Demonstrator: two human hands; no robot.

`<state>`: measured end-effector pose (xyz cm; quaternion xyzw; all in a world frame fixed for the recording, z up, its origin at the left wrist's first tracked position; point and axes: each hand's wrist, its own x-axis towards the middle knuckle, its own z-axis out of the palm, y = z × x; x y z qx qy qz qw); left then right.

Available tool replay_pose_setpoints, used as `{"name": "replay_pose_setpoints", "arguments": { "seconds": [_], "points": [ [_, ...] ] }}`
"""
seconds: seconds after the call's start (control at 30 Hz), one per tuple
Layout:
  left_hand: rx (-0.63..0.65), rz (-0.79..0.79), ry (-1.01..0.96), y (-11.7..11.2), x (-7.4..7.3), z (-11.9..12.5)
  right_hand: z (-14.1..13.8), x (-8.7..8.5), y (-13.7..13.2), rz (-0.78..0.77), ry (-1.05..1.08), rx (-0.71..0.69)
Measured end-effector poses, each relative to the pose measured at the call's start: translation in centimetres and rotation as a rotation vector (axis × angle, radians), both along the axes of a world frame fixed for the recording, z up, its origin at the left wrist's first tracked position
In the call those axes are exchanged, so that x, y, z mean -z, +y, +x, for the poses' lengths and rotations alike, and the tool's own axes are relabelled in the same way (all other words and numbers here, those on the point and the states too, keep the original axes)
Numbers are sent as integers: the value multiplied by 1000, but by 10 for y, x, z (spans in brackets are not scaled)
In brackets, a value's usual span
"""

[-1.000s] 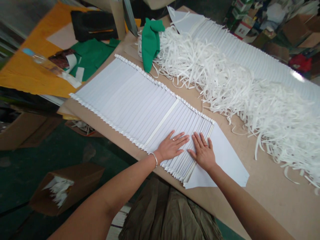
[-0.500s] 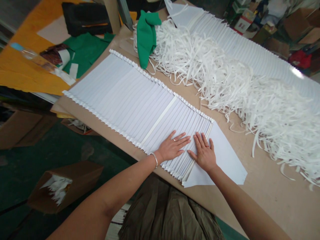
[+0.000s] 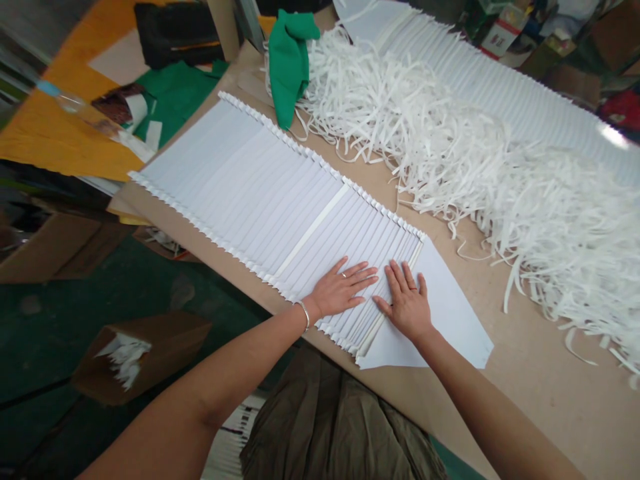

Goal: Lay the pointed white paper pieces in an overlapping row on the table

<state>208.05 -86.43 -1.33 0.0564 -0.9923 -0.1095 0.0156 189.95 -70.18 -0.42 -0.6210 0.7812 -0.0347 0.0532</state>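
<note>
A long row of overlapping white paper pieces (image 3: pixel 235 180), each with folded edges, lies fanned out across the brown table. A single white strip (image 3: pixel 313 230) crosses the row partway along. My left hand (image 3: pixel 340 288) rests flat on the narrower overlaps near the row's right end, fingers spread. Beside it, my right hand (image 3: pixel 407 300) lies palm down with its fingers apart, over the last overlaps and the edge of the fully showing end sheet (image 3: pixel 450 307). Neither hand grips anything.
A heap of loose white strips (image 3: pixel 440 140) runs along the brown table (image 3: pixel 545 400), with a green cloth (image 3: pixel 290 67) at its left end. Behind it stretches another overlapping white row (image 3: pixel 480 73). A cardboard box (image 3: pixel 170 353) with white scraps stands on the floor.
The camera view has shifted slightly. My left hand has moved a little to the left over the overlapping papers; my right hand has stayed almost in place.
</note>
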Motion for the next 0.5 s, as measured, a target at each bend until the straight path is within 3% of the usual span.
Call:
{"name": "replay_pose_setpoints", "arguments": {
  "seconds": [0.27,0.5],
  "points": [
    [1,-4,-13,4,2,-4,-4,5,6,-45,-30,-21],
    [-42,-7,-17,28,-5,-15,-18,2,26,-54,-34,-22]
  ]
}}
